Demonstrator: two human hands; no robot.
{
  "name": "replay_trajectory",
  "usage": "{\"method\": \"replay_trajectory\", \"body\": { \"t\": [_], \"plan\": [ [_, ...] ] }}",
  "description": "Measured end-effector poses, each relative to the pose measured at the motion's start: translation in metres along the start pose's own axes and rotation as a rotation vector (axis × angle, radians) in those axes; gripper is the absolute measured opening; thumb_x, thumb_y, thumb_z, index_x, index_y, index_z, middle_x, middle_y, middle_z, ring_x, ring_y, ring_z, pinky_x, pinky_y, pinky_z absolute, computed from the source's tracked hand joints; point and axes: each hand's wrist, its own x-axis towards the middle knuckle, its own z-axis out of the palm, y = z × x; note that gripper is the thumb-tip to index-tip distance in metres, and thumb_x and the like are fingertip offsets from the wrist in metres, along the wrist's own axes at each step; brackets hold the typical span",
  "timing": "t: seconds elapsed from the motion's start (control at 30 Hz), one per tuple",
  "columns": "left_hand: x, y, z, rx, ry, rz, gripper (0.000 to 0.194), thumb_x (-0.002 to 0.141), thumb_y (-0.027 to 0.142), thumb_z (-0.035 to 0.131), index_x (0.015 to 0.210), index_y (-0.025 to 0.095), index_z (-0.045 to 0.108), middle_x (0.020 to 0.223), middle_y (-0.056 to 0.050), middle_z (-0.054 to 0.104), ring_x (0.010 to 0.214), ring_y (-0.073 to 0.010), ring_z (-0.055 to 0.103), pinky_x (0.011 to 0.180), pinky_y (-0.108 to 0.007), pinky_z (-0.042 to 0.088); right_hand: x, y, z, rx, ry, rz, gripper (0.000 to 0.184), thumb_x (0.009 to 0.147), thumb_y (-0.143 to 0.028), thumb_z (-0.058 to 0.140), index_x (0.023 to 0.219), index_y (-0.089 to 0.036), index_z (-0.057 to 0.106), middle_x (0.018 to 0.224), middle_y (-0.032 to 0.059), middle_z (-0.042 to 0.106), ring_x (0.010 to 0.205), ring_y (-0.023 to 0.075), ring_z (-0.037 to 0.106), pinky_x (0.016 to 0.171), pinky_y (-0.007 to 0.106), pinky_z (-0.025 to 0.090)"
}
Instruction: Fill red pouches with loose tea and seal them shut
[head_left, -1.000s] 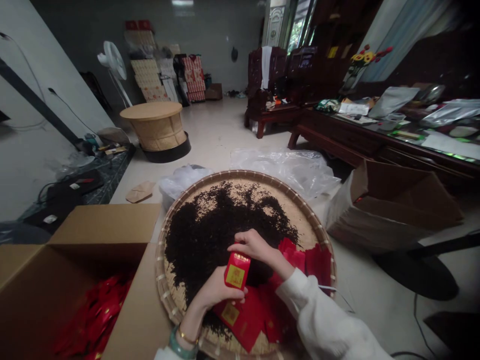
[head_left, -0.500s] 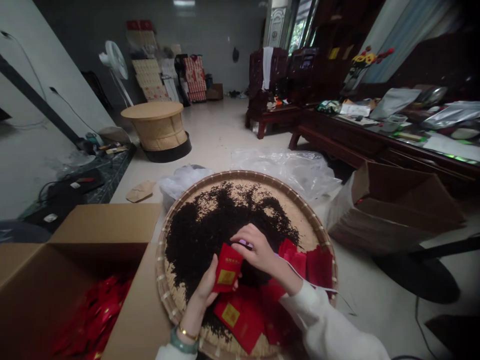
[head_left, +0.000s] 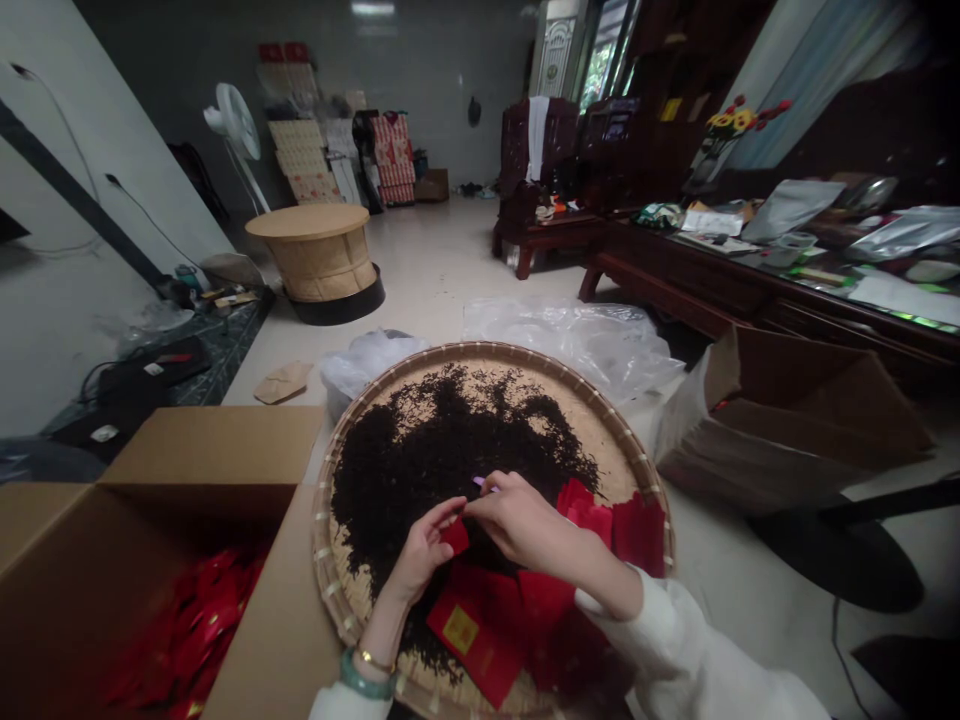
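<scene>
On the round bamboo tray [head_left: 324,560], both hands meet above loose dark tea leaves [head_left: 442,440].

Left of the tray, an open cardboard box [head_left: 225,450] holds a heap of red packets [head_left: 187,640]. On the tray, the left hand [head_left: 421,552] is half open, fingers reaching to a small red piece [head_left: 454,537]; whether they grip it, I cannot tell. A gold-labelled red packet [head_left: 469,630] lies under that hand. The right hand [head_left: 521,525] is pinched closed on a small lilac tab [head_left: 480,482]. More red sachets [head_left: 637,530] lie against the tray's right rim. A light fingertip pinch, wrists lifted clear of the leaves, looks best here.
</scene>
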Motion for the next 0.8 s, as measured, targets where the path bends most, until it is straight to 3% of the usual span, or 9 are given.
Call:
{"method": "replay_trajectory", "body": {
  "t": [0.17, 0.27, 0.4, 0.57, 0.8],
  "plan": [
    [0.003, -0.003, -0.003, 0.023, -0.079, -0.023, 0.089, 0.041, 0.048, 0.088, 0.121, 0.018, 0.061, 0.099, -0.012, 0.070, 0.102, -0.0307, 0.060, 0.091, -0.038, 0.044, 0.007, -0.004, -0.004, -0.103, -0.261, -0.040, 0.012, 0.084, -0.017, 0.060, 0.077, -0.020, 0.069, 0.078, 0.0049, 0.072, 0.078, 0.0183, 0.060, 0.069, 0.029, 0.036],
    [0.003, -0.006, -0.003, -0.039, -0.110, -0.027, 0.088, 0.042, 0.048, 0.089, 0.120, 0.019, 0.062, 0.105, -0.012, 0.069, 0.105, -0.0313, 0.060, 0.092, -0.039, 0.044, 0.015, -0.006, -0.001, -0.126, -0.344, 0.005, 0.012, 0.084, -0.019, 0.058, 0.082, -0.020, 0.070, 0.080, 0.0048, 0.073, 0.072, 0.0180, 0.064, 0.071, 0.030, 0.037],
    [0.000, -0.008, -0.002, -0.139, -0.129, -0.060, 0.082, 0.045, 0.044, 0.089, 0.119, 0.021, 0.062, 0.112, -0.013, 0.067, 0.107, -0.0313, 0.060, 0.095, -0.040, 0.043, 0.022, -0.006, 0.012, -0.196, -0.358, 0.018, 0.013, 0.079, -0.013, 0.058, 0.076, -0.017, 0.070, 0.078, 0.0078, 0.073, 0.076, 0.0198, 0.066, 0.078, 0.032, 0.035],
    [-0.002, -0.012, -0.003, -0.186, -0.112, -0.076, 0.082, 0.045, 0.041, 0.090, 0.119, 0.021, 0.062, 0.112, -0.012, 0.068, 0.108, -0.0299, 0.060, 0.093, -0.037, 0.045, 0.020, 0.002, 0.024, -0.133, -0.279, -0.040, 0.012, 0.077, -0.014, 0.058, 0.073, -0.019, 0.069, 0.079, 0.0050, 0.073, 0.077, 0.0185, 0.065, 0.079, 0.032, 0.033],
    [0.001, -0.022, -0.004, -0.167, -0.107, -0.092, 0.089, 0.048, 0.041, 0.089, 0.127, 0.020, 0.055, 0.106, -0.012, 0.068, 0.093, -0.0270, 0.066, 0.082, -0.033, 0.049, 0.021, 0.006, 0.028, -0.231, -0.381, 0.006, 0.016, 0.076, -0.010, 0.058, 0.076, -0.018, 0.071, 0.079, 0.0081, 0.074, 0.075, 0.0197, 0.065, 0.081, 0.033, 0.035]
  ]
}}
